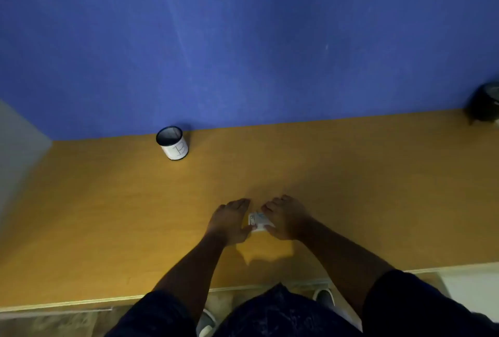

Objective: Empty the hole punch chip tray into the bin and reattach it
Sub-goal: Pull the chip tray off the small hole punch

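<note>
A small pale hole punch (258, 222) rests on the wooden desk (351, 188), near its front edge. My left hand (231, 222) cups it from the left, thumb touching its near corner. On the other side my right hand (286, 217) covers its right part, fingers curled over the top. Most of the punch is hidden between the two hands, and I cannot make out the chip tray. A small round bin (172, 146), white with a dark rim and a letter on its side, stands at the back left of the desk against the blue wall.
A blue wall (243, 39) closes the back of the desk. A dark round object (484, 105) sits at the far right edge. A grey panel (19, 147) borders the desk's left side. Below the front edge are the floor and my shoes.
</note>
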`<action>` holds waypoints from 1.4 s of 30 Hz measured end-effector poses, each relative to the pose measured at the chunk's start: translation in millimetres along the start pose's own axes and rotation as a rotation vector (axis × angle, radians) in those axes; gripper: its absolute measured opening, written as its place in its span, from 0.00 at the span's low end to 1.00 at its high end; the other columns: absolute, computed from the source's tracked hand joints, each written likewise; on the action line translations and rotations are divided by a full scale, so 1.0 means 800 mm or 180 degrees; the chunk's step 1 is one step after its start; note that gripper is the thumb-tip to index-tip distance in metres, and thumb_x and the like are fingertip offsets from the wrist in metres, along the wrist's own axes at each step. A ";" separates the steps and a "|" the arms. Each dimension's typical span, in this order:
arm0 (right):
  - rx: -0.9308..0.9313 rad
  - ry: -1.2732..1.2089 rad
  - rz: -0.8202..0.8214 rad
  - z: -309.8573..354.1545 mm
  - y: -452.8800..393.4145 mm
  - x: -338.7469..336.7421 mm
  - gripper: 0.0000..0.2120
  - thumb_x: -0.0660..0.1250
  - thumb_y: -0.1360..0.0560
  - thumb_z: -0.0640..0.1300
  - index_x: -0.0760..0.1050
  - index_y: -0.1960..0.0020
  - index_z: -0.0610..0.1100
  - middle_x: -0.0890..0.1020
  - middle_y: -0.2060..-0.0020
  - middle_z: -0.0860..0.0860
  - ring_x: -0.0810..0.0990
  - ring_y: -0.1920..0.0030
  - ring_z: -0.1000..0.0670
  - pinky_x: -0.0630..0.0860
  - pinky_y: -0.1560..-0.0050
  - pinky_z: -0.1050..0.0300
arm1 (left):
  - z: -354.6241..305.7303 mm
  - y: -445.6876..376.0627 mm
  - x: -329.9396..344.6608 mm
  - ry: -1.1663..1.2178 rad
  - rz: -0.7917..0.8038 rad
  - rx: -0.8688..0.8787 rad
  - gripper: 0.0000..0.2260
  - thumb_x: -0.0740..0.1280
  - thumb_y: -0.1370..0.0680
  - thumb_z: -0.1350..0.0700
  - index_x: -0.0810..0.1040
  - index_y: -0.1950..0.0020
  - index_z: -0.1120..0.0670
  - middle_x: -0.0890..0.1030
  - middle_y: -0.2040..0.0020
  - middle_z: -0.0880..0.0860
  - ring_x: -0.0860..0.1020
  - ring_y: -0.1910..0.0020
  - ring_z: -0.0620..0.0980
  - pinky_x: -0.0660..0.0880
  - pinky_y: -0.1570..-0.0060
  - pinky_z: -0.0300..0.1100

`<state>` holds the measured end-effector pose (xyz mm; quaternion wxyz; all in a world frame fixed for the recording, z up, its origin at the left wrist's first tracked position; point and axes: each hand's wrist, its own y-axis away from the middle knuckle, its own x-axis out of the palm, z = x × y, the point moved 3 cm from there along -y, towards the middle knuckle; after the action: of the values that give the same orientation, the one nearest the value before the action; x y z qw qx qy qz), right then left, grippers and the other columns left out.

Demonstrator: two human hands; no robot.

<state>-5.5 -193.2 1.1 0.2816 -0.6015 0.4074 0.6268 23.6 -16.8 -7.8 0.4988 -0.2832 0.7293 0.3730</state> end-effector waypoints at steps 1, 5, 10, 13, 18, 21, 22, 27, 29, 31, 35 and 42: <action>-0.0045 0.0083 0.0064 0.003 -0.003 0.004 0.23 0.65 0.26 0.56 0.77 0.40 0.40 0.83 0.50 0.44 0.81 0.52 0.42 0.76 0.50 0.49 | -0.002 -0.002 0.004 0.0014 0.0077 -0.0006 0.36 0.64 0.22 0.40 0.57 0.19 0.52 0.64 0.20 0.51 0.66 0.23 0.53 0.67 0.28 0.51; -0.0154 0.0098 0.0301 0.021 -0.009 -0.003 0.16 0.64 0.25 0.49 0.79 0.43 0.40 0.82 0.50 0.43 0.78 0.50 0.42 0.73 0.48 0.48 | -0.006 -0.006 0.017 0.0027 0.0166 -0.0104 0.30 0.67 0.22 0.44 0.64 0.22 0.51 0.70 0.24 0.50 0.71 0.27 0.54 0.71 0.32 0.51; 0.0145 -0.0114 0.0523 0.026 -0.021 -0.003 0.15 0.67 0.27 0.44 0.77 0.41 0.41 0.79 0.46 0.43 0.77 0.47 0.41 0.74 0.47 0.48 | -0.010 -0.014 0.024 0.0034 0.0206 -0.0132 0.25 0.69 0.24 0.47 0.70 0.28 0.50 0.75 0.30 0.51 0.76 0.34 0.56 0.75 0.38 0.51; 0.0332 -0.0236 0.0692 0.024 -0.025 -0.002 0.14 0.67 0.26 0.41 0.77 0.41 0.40 0.77 0.44 0.42 0.77 0.45 0.40 0.75 0.48 0.48 | -0.013 -0.020 0.028 0.0039 0.0274 -0.0120 0.25 0.71 0.25 0.47 0.72 0.30 0.52 0.73 0.30 0.53 0.74 0.34 0.57 0.74 0.38 0.52; 0.0490 -0.0358 0.0792 0.026 -0.033 -0.001 0.18 0.69 0.25 0.41 0.73 0.36 0.41 0.75 0.41 0.43 0.77 0.43 0.41 0.76 0.45 0.47 | -0.014 -0.025 0.036 -0.0032 0.0302 -0.0096 0.26 0.72 0.25 0.48 0.72 0.30 0.54 0.71 0.29 0.53 0.72 0.33 0.57 0.73 0.36 0.53; 0.0523 -0.0358 0.0854 0.026 -0.036 -0.001 0.19 0.69 0.25 0.42 0.72 0.36 0.42 0.75 0.40 0.43 0.77 0.41 0.42 0.77 0.45 0.47 | -0.014 -0.023 0.039 -0.0088 0.0295 -0.0084 0.27 0.72 0.25 0.47 0.71 0.29 0.54 0.70 0.29 0.54 0.70 0.32 0.57 0.72 0.35 0.54; 0.0516 -0.0361 0.0872 0.025 -0.037 -0.001 0.19 0.69 0.26 0.43 0.72 0.36 0.42 0.75 0.40 0.43 0.77 0.41 0.42 0.77 0.44 0.47 | -0.014 -0.023 0.040 -0.0075 0.0289 -0.0082 0.27 0.71 0.25 0.47 0.71 0.28 0.54 0.69 0.29 0.54 0.70 0.31 0.57 0.71 0.35 0.55; 0.0416 -0.0284 0.0929 0.020 -0.039 -0.006 0.18 0.70 0.26 0.43 0.74 0.37 0.42 0.76 0.42 0.44 0.78 0.43 0.43 0.77 0.47 0.48 | -0.013 -0.022 0.042 -0.0015 0.0268 -0.0138 0.27 0.71 0.25 0.48 0.70 0.29 0.54 0.68 0.29 0.53 0.68 0.30 0.58 0.70 0.36 0.57; 0.0407 -0.0271 0.0931 0.019 -0.040 -0.008 0.18 0.70 0.27 0.43 0.75 0.38 0.42 0.77 0.42 0.44 0.78 0.44 0.43 0.77 0.49 0.49 | -0.016 -0.021 0.042 -0.0023 0.0261 -0.0155 0.26 0.70 0.25 0.48 0.70 0.29 0.54 0.68 0.29 0.54 0.68 0.31 0.57 0.70 0.36 0.58; 0.0383 -0.0278 0.0949 0.017 -0.041 -0.009 0.17 0.70 0.27 0.43 0.75 0.39 0.42 0.77 0.43 0.44 0.79 0.45 0.43 0.78 0.50 0.49 | -0.017 -0.021 0.042 -0.0015 0.0264 -0.0159 0.26 0.70 0.25 0.49 0.70 0.29 0.54 0.68 0.29 0.54 0.68 0.31 0.58 0.71 0.37 0.59; 0.0319 -0.0365 0.0943 0.012 -0.043 -0.008 0.18 0.71 0.29 0.43 0.74 0.40 0.42 0.77 0.44 0.44 0.79 0.45 0.43 0.78 0.51 0.49 | -0.016 -0.018 0.046 0.0081 0.0253 -0.0189 0.26 0.70 0.25 0.51 0.69 0.29 0.55 0.67 0.29 0.54 0.67 0.31 0.59 0.71 0.38 0.60; 0.0215 -0.0506 0.0862 0.005 -0.043 0.001 0.17 0.71 0.29 0.42 0.75 0.42 0.41 0.77 0.46 0.43 0.78 0.46 0.43 0.76 0.53 0.50 | -0.015 -0.017 0.048 0.0038 0.0195 -0.0160 0.27 0.69 0.25 0.50 0.68 0.28 0.54 0.67 0.30 0.54 0.67 0.31 0.58 0.71 0.39 0.58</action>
<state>21.5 -172.0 -5.7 0.2460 -0.4798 0.4820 0.6906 15.0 -36.5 -44.9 0.4755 -0.2754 0.7310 0.4046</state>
